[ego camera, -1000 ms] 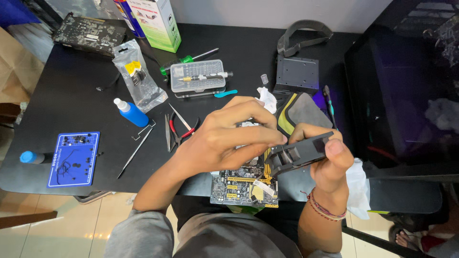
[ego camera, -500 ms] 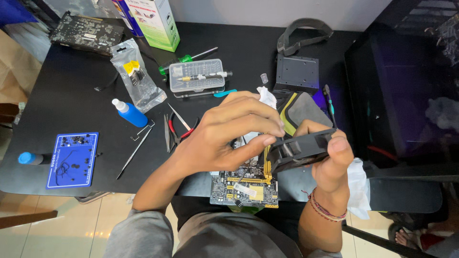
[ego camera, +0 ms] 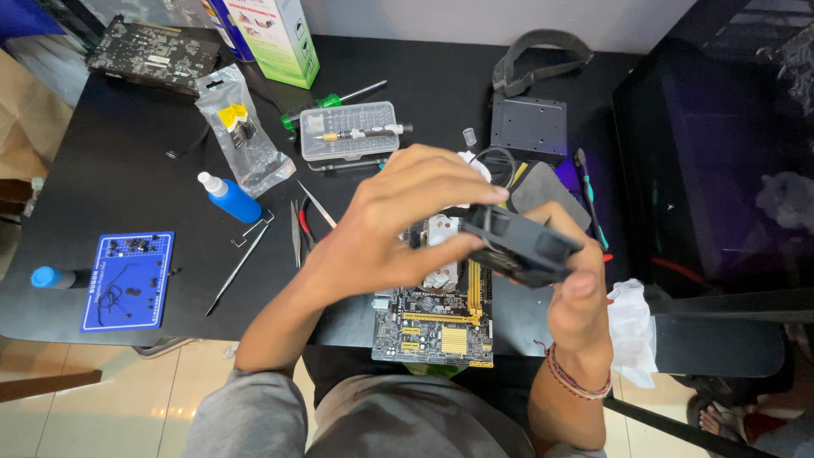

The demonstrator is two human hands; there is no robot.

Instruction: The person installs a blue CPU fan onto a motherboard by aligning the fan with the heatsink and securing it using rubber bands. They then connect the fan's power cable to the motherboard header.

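Holding a black fan (ego camera: 521, 244) in both hands above the circuit board (ego camera: 434, 318), you keep it clear of the dark surface (ego camera: 127, 170).

Your left hand (ego camera: 398, 225) arches over the fan from its left, fingers (ego camera: 471, 197) curled down and pinching its near corner; your right hand (ego camera: 577, 293) props it from below, thumb pressed to the underside. The fan's long side runs left to right, tilted down toward the right. Compared with a second ago, the fan sits higher and flatter, and your left hand has moved up over the board's metal cooler (ego camera: 443, 246).
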